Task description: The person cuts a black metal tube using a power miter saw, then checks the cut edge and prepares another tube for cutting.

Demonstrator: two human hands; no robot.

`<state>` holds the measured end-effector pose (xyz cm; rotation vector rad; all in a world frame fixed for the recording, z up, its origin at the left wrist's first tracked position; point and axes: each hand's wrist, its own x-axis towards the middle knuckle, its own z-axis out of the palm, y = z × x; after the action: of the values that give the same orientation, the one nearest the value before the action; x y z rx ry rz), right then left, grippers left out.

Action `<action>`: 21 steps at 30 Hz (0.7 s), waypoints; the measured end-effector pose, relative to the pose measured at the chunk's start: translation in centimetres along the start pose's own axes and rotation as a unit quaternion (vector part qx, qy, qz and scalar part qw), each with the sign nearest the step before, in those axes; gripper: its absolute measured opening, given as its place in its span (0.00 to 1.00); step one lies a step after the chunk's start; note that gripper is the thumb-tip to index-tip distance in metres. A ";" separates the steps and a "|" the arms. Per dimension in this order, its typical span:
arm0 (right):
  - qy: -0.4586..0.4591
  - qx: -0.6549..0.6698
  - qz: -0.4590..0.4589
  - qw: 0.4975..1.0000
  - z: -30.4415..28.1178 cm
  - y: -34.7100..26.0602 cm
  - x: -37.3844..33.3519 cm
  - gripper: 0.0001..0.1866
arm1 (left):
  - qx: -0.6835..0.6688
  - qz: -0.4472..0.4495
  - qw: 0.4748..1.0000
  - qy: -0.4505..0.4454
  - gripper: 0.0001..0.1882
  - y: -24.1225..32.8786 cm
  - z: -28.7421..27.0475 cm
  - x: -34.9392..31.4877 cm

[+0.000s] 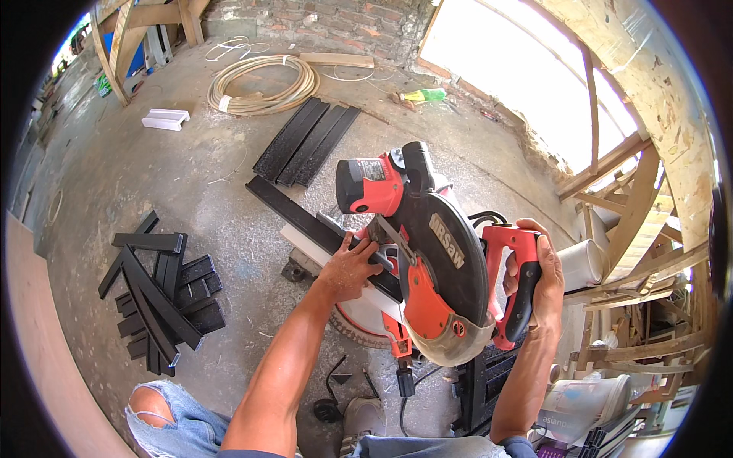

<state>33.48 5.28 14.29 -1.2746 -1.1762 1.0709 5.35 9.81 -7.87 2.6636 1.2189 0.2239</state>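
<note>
A red and black miter saw (450,263) stands on the floor in front of me, its head over a long black profile bar (294,216). My left hand (350,269) presses on the bar, fingers curled over it close to the saw's fence. My right hand (547,271) is wrapped round the saw's red and black handle (519,286). The guard hides the blade, so I cannot tell whether it touches the bar. Beneath my left wrist shows part of the round saw base (359,324).
Cut black pieces (164,282) lie heaped at left; longer black profiles (305,141) lie beyond the saw. A coiled hose (263,84), a white-pink profile piece (165,119) and a green bottle (424,95) are farther off. Wooden framing (637,221) and a paint bucket (584,401) stand at right.
</note>
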 end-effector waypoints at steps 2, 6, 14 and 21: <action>0.001 0.002 0.000 1.000 0.0 0.0 0.0 0.28 | -0.011 0.000 1.000 0.008 0.22 -0.1 0.3 0.0; 0.005 0.008 0.006 1.000 0.0 0.2 0.0 0.29 | -0.020 -0.001 1.000 0.017 0.21 -0.2 0.6 -0.1; 0.012 0.009 0.007 1.000 -0.1 0.3 -0.1 0.29 | -0.010 0.000 1.000 0.021 0.21 -0.1 0.6 -0.1; 0.012 0.004 0.006 1.000 0.0 0.3 -0.2 0.29 | -0.012 0.001 1.000 0.026 0.21 -0.2 0.8 -0.1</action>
<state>33.44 5.05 13.93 -1.2870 -1.1458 1.0656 5.30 9.76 -8.72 2.6544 1.2214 0.3063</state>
